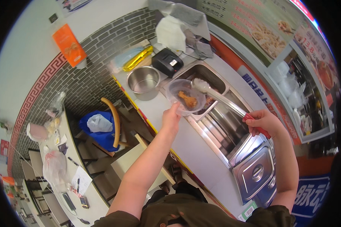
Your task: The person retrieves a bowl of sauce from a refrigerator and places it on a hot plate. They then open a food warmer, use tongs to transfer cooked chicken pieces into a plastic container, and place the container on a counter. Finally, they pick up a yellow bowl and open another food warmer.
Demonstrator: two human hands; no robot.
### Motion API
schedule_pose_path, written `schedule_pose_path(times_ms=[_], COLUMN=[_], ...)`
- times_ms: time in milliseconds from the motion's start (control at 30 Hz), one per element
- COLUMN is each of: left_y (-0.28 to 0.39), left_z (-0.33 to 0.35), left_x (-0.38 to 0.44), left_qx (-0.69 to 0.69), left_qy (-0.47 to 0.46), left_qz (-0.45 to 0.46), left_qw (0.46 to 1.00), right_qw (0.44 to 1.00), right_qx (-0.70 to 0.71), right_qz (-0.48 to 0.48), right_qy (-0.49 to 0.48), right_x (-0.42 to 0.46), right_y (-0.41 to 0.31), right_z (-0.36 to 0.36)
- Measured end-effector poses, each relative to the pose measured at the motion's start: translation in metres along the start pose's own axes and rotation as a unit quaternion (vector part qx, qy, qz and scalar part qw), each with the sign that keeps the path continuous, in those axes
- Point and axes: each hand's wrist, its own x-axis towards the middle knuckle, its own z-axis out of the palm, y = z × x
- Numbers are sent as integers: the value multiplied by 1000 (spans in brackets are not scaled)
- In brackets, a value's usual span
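My left hand (pixel 170 115) grips the near rim of a clear round plastic bowl (pixel 174 90). A browned chicken drumstick (pixel 188 99) lies inside it. In my right hand (pixel 260 122) are metal tongs (pixel 226 100) with red grips, reaching leftward so that their scalloped tips (pixel 200 84) are over the bowl's right edge. Whether the tips touch the bowl, I cannot tell. Behind and partly under the bowl is a rectangular steel food pan (pixel 220 78) set into the counter, with dark food in it, mostly hidden.
A round steel pot (pixel 143 81) and a black device (pixel 167 61) stand left of and behind the pan. Stacked steel lids (pixel 254 173) lie on the counter (pixel 204 161) at right. A serving window (pixel 298 93) borders the far side. A chair (pixel 113 122) holds a blue bag (pixel 95 133).
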Motion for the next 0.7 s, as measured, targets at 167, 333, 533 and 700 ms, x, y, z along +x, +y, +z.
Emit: schedule_pose_path(times_ms=[167,333,533,700], left_y=[21,34,57,53], left_z=[-31,-72,-111,-150], left_x=[-21,-62,-121,-133], left_qx=[5,-6,-28,-44], left_qy=[40,101,117,88], left_qz=[7,25,73,72], left_qw=[999,995,990,993], right_qw=[983,963,920,855], right_qx=[122,173,255,415], right_qz=[-49,-14,45,-8], right_qy=[-127,-207,-293,-311], right_x=[32,109,193,183], right_y=[-39,-81,-109,-110], right_z=[35,114,192,205])
